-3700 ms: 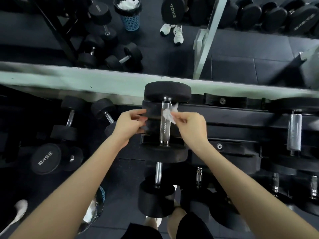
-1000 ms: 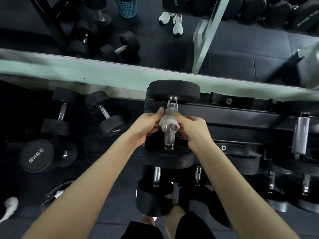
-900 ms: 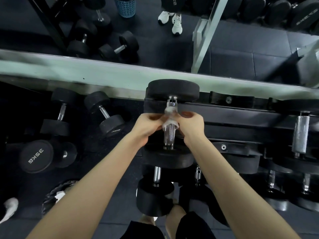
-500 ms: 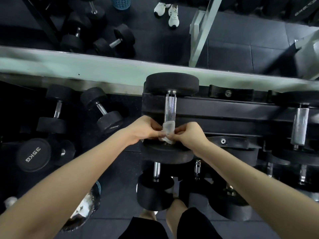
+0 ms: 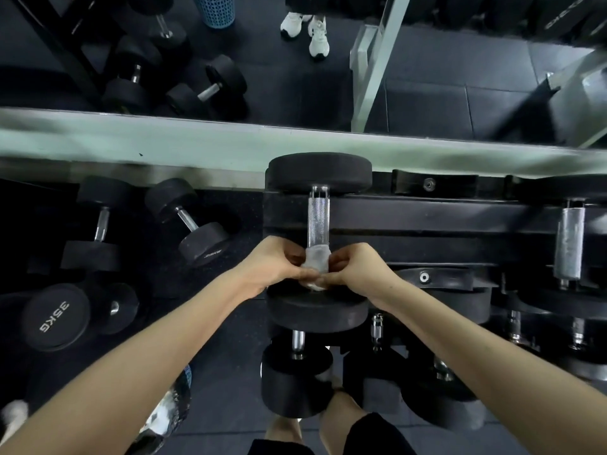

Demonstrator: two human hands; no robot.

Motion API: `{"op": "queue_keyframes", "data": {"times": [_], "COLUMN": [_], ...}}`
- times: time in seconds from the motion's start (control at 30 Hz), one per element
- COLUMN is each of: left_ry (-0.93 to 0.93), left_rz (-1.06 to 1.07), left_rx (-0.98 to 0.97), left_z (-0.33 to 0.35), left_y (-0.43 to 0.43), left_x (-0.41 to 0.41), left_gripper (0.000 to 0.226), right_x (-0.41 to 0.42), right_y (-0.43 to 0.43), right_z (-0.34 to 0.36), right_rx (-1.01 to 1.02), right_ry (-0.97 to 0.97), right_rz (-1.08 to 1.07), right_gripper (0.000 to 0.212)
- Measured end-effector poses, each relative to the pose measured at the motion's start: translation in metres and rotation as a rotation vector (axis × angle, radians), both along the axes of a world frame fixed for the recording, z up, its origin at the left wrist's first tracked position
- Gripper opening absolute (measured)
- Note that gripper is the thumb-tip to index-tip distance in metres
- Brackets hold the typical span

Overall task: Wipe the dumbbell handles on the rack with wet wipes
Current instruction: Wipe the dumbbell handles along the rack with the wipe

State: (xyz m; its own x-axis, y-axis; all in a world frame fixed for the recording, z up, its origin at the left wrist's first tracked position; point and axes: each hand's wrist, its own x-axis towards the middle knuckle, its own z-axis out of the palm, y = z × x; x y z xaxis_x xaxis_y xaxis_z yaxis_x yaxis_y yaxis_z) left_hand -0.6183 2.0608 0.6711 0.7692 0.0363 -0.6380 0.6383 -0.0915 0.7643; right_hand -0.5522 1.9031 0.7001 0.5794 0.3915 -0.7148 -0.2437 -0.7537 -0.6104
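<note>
Both my left hand (image 5: pixel 272 269) and right hand (image 5: pixel 359 267) pinch the wet wipe (image 5: pixel 317 261) round the near end of the handle (image 5: pixel 318 218) on the rack (image 5: pixel 427 220). Its long axis runs straight away from my fingers (image 5: pixel 341 261).

Both hands (left (image 5: pixel 269 266), right (image 5: pixel 356 267)) pinch a wet wipe (image 5: pixel 316 264) round the dumbbell handle (image 5: pixel 317 221).

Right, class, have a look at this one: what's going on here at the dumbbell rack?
A person is wiping a dumbbell on the top row of the rack. The left hand and the right hand both pinch a wet wipe wrapped round the near end of its knurled handle. The far part of that handle is bare. The neighbouring handle, further right on the rack, has no hand on it.
</note>
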Motion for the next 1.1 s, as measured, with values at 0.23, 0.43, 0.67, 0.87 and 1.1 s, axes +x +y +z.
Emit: {"op": "queue_keyframes", "data": {"times": [0.23, 0.43, 0.67, 0.87, 1.1], "left_ry": [-0.124, -0.201, -0.138, -0.125, -0.143], "left_rz": [0.578, 0.791, 0.965, 0.860, 0.452], "left_rx": [-0.324, -0.249, -0.314, -0.164, 0.251], "left_z": [0.003, 0.009, 0.016, 0.023, 0.054], "left_y": [-0.013, -0.019, -0.021, -0.022, -0.019], "left_x": [0.010, 0.033, 0.057, 0.046, 0.005], "left_gripper": [0.023, 0.022, 0.016, 0.009, 0.010], "right_x": [0.007, 0.015, 0.033, 0.023, -0.010], "right_y": [0.013, 0.034, 0.054, 0.050, 0.011], "right_z": [0.004, -0.001, 0.001, 0.004, 0.024], "right_rx": [0.367, 0.461, 0.484, 0.464, 0.198], "right_ry": [0.098, 0.139, 0.141, 0.050, -0.298], "right_rz": [-0.490, -0.792, -0.997, -0.925, -0.582], "right_gripper": [0.019, 0.021, 0.014, 0.018, 0.013]}}
